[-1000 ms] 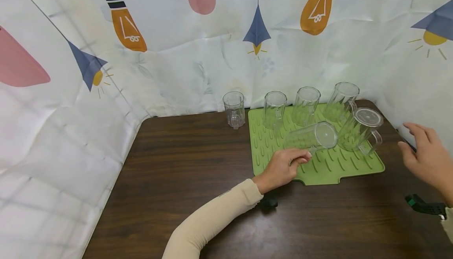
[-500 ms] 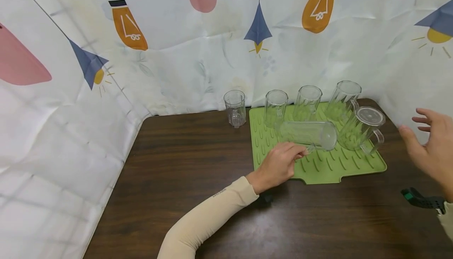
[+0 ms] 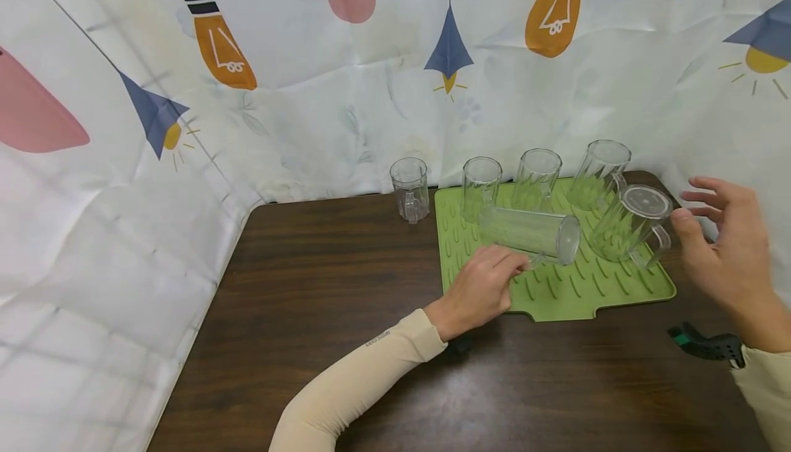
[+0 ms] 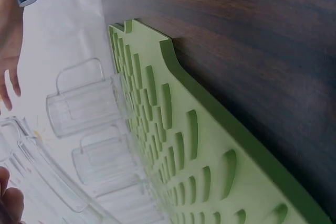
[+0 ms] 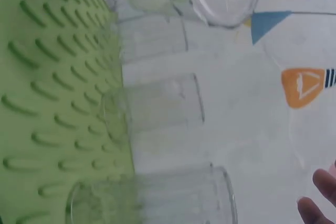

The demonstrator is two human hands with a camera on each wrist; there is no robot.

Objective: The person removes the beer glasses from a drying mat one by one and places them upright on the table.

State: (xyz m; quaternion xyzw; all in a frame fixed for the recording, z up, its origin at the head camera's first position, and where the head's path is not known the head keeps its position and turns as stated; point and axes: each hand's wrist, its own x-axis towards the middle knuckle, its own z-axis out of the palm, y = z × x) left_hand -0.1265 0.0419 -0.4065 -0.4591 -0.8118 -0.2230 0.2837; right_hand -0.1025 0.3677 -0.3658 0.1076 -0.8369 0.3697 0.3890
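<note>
My left hand [image 3: 478, 287] pinches the handle of a clear glass mug [image 3: 528, 232]. That mug lies on its side above the green drying mat [image 3: 550, 309], its base end pointing right. The left wrist view shows its slanted wall [image 4: 55, 174] close up, beside a fingertip [image 4: 11, 203]. My right hand [image 3: 726, 253] holds nothing; its fingers are spread and loosely bent, just right of an upturned glass mug [image 3: 639, 215] on the mat's right side. A gap shows between thumb and mug in the head view.
Along the mat's back stand a left mug [image 3: 480, 187], a middle mug [image 3: 536, 181] and a right mug [image 3: 598, 174]. Another mug [image 3: 410, 189] stands on the dark wooden table [image 3: 321, 253], left of the mat. A patterned curtain [image 3: 346, 115] hangs behind.
The held mug has swung from slanting up to the right to slanting slightly down to the right, and shifted a little left. My right hand has moved left, nearer the upturned mug.
</note>
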